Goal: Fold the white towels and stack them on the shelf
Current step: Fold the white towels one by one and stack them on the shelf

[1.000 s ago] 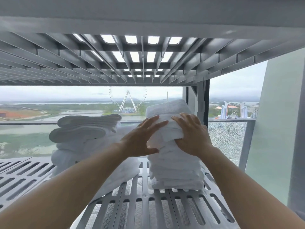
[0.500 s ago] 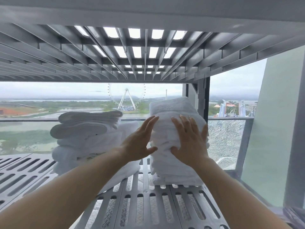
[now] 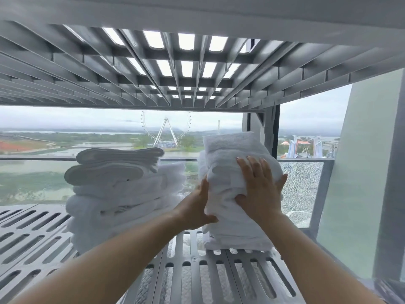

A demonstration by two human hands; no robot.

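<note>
white terry, soft and light: the stack of folded towels (image 3: 232, 220) would likely sag and slip layer over layer, so it looks better squared with flat palms on its sides than pinched. it stands on the slatted shelf (image 3: 197, 270). the left hand (image 3: 196, 207) lies along the stack's left side, fingers straight and together. the right hand (image 3: 258, 189) presses its upper front, fingers (image 3: 252, 170) spread flat. both forearms reach forward. a second pile (image 3: 122, 194) sits left of the left fingers.
</note>
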